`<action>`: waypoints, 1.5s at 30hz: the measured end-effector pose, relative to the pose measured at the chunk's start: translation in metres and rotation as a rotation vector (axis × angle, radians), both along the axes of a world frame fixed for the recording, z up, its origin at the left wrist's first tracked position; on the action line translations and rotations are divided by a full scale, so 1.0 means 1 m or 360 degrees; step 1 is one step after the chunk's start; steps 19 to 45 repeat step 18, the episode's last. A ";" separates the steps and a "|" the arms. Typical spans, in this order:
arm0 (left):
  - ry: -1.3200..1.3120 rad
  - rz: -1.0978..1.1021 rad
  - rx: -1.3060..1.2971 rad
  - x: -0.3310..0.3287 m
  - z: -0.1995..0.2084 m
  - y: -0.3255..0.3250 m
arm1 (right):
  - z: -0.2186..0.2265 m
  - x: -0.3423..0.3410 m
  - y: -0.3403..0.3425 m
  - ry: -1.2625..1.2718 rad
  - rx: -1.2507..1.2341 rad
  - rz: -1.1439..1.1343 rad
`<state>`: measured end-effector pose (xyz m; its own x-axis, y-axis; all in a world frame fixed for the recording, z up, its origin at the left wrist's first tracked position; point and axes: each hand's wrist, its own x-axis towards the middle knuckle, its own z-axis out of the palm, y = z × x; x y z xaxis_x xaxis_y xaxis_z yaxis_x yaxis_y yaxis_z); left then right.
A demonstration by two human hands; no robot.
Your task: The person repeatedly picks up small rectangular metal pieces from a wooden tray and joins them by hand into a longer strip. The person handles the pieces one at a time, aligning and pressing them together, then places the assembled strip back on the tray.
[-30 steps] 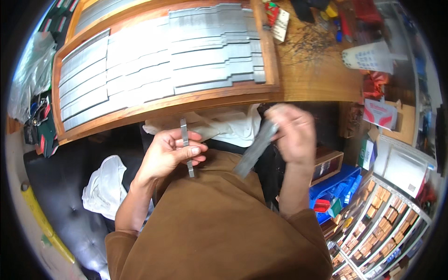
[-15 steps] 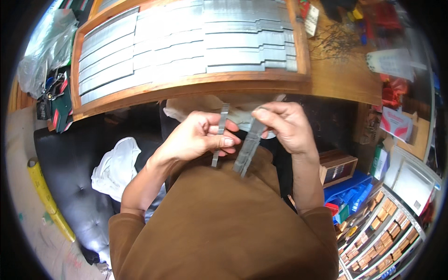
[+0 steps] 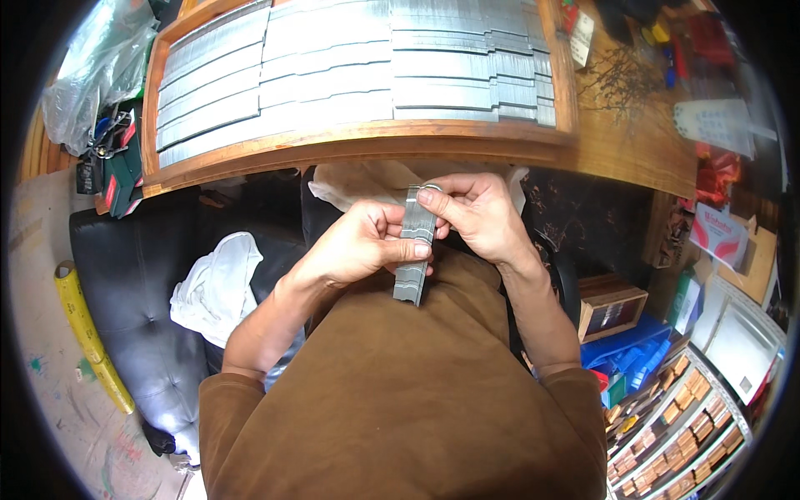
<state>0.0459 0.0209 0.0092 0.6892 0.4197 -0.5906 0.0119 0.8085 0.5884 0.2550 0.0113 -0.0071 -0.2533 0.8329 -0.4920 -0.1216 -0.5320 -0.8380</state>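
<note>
Cluttered workshop surroundings fill the frame, with a wooden tray (image 3: 358, 142) across the top holding rows of grey metal strips (image 3: 350, 62) laid side by side. You are looking down at your own lap, brown sleeves coming up from the lower edge.

At the centre of the frame, both of your hands meet on one stack of grey metal strips (image 3: 414, 250), held upright just below the tray's front rim. Your left hand (image 3: 354, 246) is curled around the stack from the left, thumb pressed across its middle. Your right hand (image 3: 475, 212) grips the upper end, thumb and forefinger pinching the top edge. The lower end of the stack hangs free over your brown shirt.

Behind your hands lies a white cloth (image 3: 367, 183). To the left sits a black padded seat (image 3: 133, 275) with another crumpled white cloth (image 3: 212, 287) on it, and a yellow roll (image 3: 83, 329) beside it. Small compartment drawers (image 3: 683, 425) fill the lower right corner.
</note>
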 end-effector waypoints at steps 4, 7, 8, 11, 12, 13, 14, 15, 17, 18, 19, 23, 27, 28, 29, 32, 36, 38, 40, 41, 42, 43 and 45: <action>0.0024 -0.0015 -0.0054 0.001 0.002 0.000 | -0.002 0.000 0.001 0.0065 -0.0005 0.0029; -0.0005 -0.0031 0.0000 0.001 -0.001 -0.001 | -0.002 0.001 0.002 0.0166 -0.0082 0.0046; -0.0015 -0.0034 0.0034 0.001 -0.003 -0.001 | -0.002 0.000 0.002 0.0163 -0.0076 0.0021; 0.0013 0.0019 0.0077 0.003 -0.001 0.001 | -0.003 -0.004 0.005 0.0158 -0.0033 -0.0044; 0.0019 0.0031 0.0068 0.002 -0.001 0.003 | -0.005 -0.006 0.008 0.0160 -0.0004 -0.0061; 0.0024 0.0043 0.0060 0.002 0.000 0.006 | -0.007 -0.008 0.010 0.0161 0.0025 -0.0078; 0.0031 0.0057 0.0050 0.000 0.001 0.008 | -0.010 -0.010 0.011 0.0175 0.0034 -0.0067; 0.0059 0.0078 0.0057 -0.001 0.003 0.010 | -0.009 -0.012 0.012 0.0238 -0.0017 -0.0065; 0.0118 0.0122 0.0075 -0.003 0.008 0.015 | -0.001 -0.015 0.012 0.0369 -0.0116 -0.0058; 0.0074 0.0143 0.0075 -0.004 0.003 0.013 | -0.002 -0.017 0.014 0.0379 -0.0115 -0.0051; 0.0074 0.0143 0.0075 -0.004 0.003 0.013 | -0.002 -0.017 0.014 0.0379 -0.0115 -0.0051; 0.0074 0.0143 0.0075 -0.004 0.003 0.013 | -0.002 -0.017 0.014 0.0379 -0.0115 -0.0051; 0.0074 0.0143 0.0075 -0.004 0.003 0.013 | -0.002 -0.017 0.014 0.0379 -0.0115 -0.0051; 0.0074 0.0143 0.0075 -0.004 0.003 0.013 | -0.002 -0.017 0.014 0.0379 -0.0115 -0.0051; 0.0074 0.0143 0.0075 -0.004 0.003 0.013 | -0.002 -0.017 0.014 0.0379 -0.0115 -0.0051; 0.0074 0.0143 0.0075 -0.004 0.003 0.013 | -0.002 -0.017 0.014 0.0379 -0.0115 -0.0051; 0.0074 0.0143 0.0075 -0.004 0.003 0.013 | -0.002 -0.017 0.014 0.0379 -0.0115 -0.0051; 0.0074 0.0143 0.0075 -0.004 0.003 0.013 | -0.002 -0.017 0.014 0.0379 -0.0115 -0.0051; 0.0074 0.0143 0.0075 -0.004 0.003 0.013 | -0.002 -0.017 0.014 0.0379 -0.0115 -0.0051; 0.0074 0.0143 0.0075 -0.004 0.003 0.013 | -0.002 -0.017 0.014 0.0379 -0.0115 -0.0051; 0.0074 0.0143 0.0075 -0.004 0.003 0.013 | -0.002 -0.017 0.014 0.0379 -0.0115 -0.0051; 0.0074 0.0143 0.0075 -0.004 0.003 0.013 | -0.002 -0.017 0.014 0.0379 -0.0115 -0.0051; 0.0074 0.0143 0.0075 -0.004 0.003 0.013 | -0.002 -0.017 0.014 0.0379 -0.0115 -0.0051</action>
